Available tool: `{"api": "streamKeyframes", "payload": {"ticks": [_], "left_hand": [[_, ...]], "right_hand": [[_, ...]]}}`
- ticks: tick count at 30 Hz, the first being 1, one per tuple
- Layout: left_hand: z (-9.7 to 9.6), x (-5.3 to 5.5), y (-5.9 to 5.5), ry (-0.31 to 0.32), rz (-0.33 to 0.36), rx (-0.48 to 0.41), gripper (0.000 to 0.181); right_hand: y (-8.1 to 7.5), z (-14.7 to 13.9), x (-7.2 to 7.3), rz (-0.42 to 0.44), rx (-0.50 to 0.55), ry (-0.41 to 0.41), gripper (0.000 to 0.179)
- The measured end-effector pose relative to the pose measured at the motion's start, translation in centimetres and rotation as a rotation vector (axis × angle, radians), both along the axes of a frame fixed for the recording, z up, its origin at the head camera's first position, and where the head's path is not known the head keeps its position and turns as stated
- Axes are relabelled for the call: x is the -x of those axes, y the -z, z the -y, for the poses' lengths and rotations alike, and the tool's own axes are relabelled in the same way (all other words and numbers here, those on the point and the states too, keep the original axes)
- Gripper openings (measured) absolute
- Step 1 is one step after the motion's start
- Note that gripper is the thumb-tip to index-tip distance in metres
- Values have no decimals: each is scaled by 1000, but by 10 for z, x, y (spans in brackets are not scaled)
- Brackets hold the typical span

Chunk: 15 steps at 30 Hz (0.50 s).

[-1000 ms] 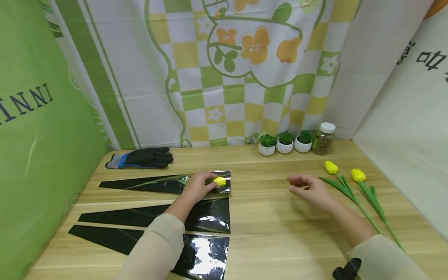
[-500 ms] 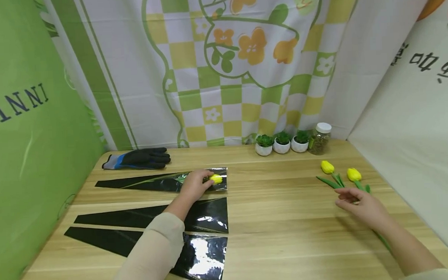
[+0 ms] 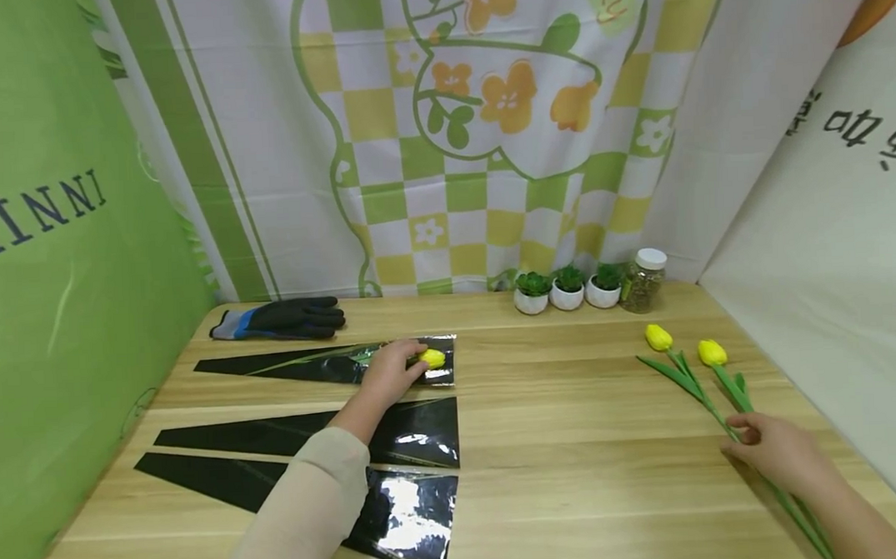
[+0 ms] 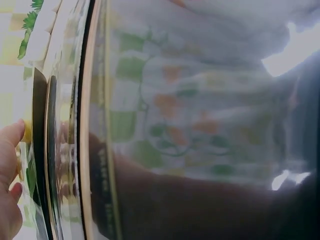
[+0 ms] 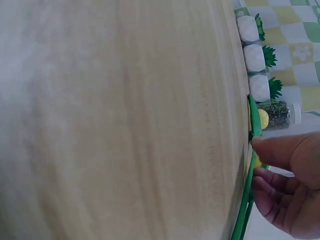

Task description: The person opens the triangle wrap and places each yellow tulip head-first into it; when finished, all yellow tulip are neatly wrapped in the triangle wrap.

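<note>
In the head view, my left hand (image 3: pixel 393 370) lies over the farthest of several black, clear-fronted tapered flower sleeves (image 3: pixel 324 366). Its thumb and fingers pinch a yellow tulip (image 3: pixel 432 359) just below the bloom; the stem runs left along the sleeve, partly hidden by the hand. On the right, two yellow tulips (image 3: pixel 658 338) with green stems lie on the table. My right hand (image 3: pixel 782 452) is over their stems, its thumb and fingertips apart. In the right wrist view, those fingertips come right at a green stem (image 5: pixel 248 192).
Two more black sleeves (image 3: pixel 417 435) lie nearer me on the wooden table (image 3: pixel 562 491). A black-and-blue work glove (image 3: pixel 288 319) is at the back left. Small potted succulents (image 3: pixel 567 289) and a white-lidded jar (image 3: pixel 643 283) line the back right edge, before a patterned cloth.
My right hand has moved right and toward me, from the bare table to the stems of the two tulips. My left hand stays at the tulip on the far sleeve.
</note>
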<state>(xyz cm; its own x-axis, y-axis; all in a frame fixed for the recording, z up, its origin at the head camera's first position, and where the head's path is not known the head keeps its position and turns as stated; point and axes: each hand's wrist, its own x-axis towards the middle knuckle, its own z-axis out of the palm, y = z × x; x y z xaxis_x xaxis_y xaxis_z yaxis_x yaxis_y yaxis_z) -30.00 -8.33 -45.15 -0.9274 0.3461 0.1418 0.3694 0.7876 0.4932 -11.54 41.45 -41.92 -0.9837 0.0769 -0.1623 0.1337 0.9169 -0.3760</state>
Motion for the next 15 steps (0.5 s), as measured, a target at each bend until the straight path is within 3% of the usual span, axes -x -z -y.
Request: {"api": "streamKeyframes", "payload": {"ticks": [15], "left_hand": [[4, -9, -7, 27, -28, -72, 41]], "right_hand": [[4, -4, 3, 11, -41, -1, 40]]}}
